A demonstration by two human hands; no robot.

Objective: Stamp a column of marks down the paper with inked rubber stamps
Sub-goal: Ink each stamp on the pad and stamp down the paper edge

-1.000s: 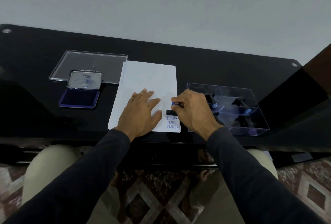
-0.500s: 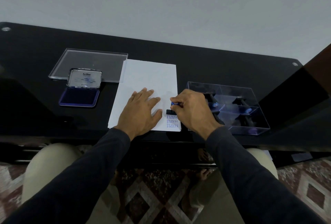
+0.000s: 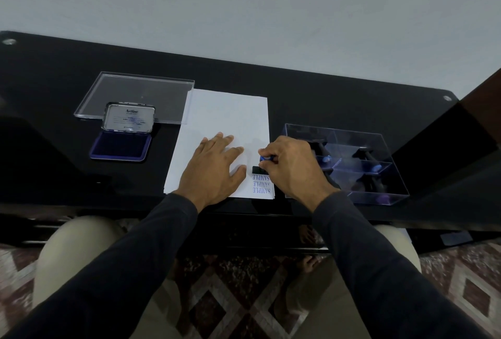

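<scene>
Right hand (image 3: pixel 291 167) grips a stamp (image 3: pixel 257 169) pressed on paper (image 3: pixel 225 119) beneath the flat, open left hand (image 3: pixel 214 169); a rocking lift could smear the mark.

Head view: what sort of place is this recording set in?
Probably a home or office desk: a glossy black desk against a plain wall, an open ink pad beside white paper, and patterned floor tiles below.
</scene>
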